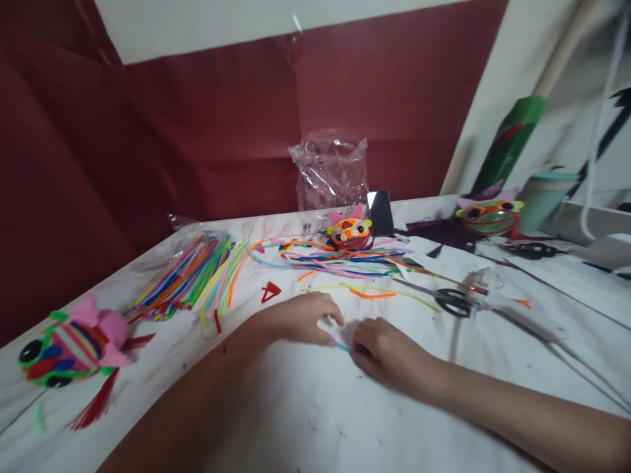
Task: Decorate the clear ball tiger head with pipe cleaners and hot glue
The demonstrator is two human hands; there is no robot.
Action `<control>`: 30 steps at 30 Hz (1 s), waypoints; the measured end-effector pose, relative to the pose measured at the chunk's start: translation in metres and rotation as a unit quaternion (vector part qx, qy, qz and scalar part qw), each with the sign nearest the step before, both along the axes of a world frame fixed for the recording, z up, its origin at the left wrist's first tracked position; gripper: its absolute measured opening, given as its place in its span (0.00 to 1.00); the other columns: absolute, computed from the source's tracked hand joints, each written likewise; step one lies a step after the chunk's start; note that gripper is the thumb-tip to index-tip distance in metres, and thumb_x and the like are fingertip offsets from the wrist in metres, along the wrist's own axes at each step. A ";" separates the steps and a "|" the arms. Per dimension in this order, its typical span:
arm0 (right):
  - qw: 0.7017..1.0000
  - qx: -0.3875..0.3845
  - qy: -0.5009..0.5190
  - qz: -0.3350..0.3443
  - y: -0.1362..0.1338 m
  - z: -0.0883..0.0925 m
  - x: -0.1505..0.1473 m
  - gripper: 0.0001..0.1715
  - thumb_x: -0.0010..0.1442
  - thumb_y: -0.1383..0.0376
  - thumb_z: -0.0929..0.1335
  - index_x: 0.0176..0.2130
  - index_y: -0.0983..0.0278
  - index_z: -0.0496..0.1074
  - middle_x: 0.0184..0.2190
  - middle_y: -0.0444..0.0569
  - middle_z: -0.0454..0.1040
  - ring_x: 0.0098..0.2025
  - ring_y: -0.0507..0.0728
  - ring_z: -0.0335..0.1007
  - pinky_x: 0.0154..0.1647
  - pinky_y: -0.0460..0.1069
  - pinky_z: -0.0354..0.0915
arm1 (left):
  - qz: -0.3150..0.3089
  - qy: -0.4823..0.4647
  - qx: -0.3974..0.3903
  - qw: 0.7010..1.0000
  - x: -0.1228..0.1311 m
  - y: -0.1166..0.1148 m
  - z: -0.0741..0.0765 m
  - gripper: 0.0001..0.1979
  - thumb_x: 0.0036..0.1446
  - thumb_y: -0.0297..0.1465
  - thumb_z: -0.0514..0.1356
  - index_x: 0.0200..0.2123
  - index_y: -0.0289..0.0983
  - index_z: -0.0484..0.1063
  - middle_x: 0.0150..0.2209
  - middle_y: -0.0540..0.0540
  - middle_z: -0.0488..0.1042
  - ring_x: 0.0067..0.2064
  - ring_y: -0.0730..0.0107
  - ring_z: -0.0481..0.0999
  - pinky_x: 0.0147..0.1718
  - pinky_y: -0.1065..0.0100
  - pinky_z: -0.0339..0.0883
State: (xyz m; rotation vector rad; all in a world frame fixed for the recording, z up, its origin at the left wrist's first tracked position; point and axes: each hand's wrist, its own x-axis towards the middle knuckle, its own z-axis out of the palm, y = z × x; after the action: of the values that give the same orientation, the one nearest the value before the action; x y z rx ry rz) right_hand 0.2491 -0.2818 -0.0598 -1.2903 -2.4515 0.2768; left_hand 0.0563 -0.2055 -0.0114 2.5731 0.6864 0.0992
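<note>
A short piece of light blue pipe cleaner (342,347) spans the small gap between my two hands, low over the white tabletop. My left hand (306,318) has its thumb and a finger at the left end, the index finger curled above. My right hand (387,351) is closed around the other end, its fingertips hidden from view. Beyond the hands lie a yellow-green pipe cleaner (389,289) and a short orange piece (372,295). A bent red pipe cleaner triangle (271,292) lies to the left of my left hand.
Scissors (453,302) and a glue gun (522,322) lie at right. Bundled pipe cleaners (185,272) are at left, loose ones (340,261) behind. A colourful fish (73,345) sits front left. Decorated figures (350,233) and a plastic bag (332,171) stand at the back.
</note>
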 end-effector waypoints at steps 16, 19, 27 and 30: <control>0.996 -0.008 0.054 -0.072 0.010 0.001 0.029 0.13 0.58 0.70 0.60 0.29 0.64 0.72 0.28 0.51 0.76 0.30 0.55 0.70 0.31 0.47 0.62 | 0.040 0.015 0.241 0.970 0.003 0.005 -0.025 0.11 0.61 0.31 0.54 0.31 0.36 0.74 0.30 0.47 0.79 0.33 0.68 0.76 0.36 0.68 0.62; 0.994 -0.009 0.073 -0.083 0.011 0.002 0.029 0.11 0.60 0.63 0.62 0.31 0.64 0.71 0.27 0.49 0.75 0.28 0.54 0.68 0.28 0.46 0.61 | 0.085 -0.031 0.218 0.972 0.000 0.008 -0.019 0.11 0.61 0.33 0.55 0.29 0.37 0.75 0.29 0.49 0.79 0.32 0.70 0.75 0.34 0.71 0.61; 0.982 0.118 0.138 -0.057 0.011 -0.003 0.032 0.16 0.65 0.64 0.57 0.34 0.63 0.70 0.28 0.51 0.74 0.30 0.55 0.69 0.32 0.48 0.65 | 0.129 -0.118 0.152 0.973 0.004 0.004 -0.020 0.07 0.56 0.30 0.59 0.29 0.37 0.75 0.27 0.50 0.77 0.30 0.73 0.72 0.32 0.73 0.60; 0.967 0.202 0.153 -0.018 0.011 -0.002 0.034 0.13 0.63 0.66 0.60 0.43 0.65 0.70 0.38 0.56 0.74 0.41 0.58 0.70 0.40 0.52 0.66 | 0.097 -0.136 0.137 0.977 0.010 -0.004 -0.020 0.08 0.57 0.30 0.58 0.29 0.36 0.75 0.24 0.50 0.75 0.28 0.74 0.71 0.32 0.73 0.60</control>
State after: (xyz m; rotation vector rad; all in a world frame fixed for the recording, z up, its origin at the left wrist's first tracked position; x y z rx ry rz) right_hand 0.2835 -0.2703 -0.0615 -1.0281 -2.0824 -0.0358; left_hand 0.0662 -0.2093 -0.0314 2.6672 0.8646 0.6373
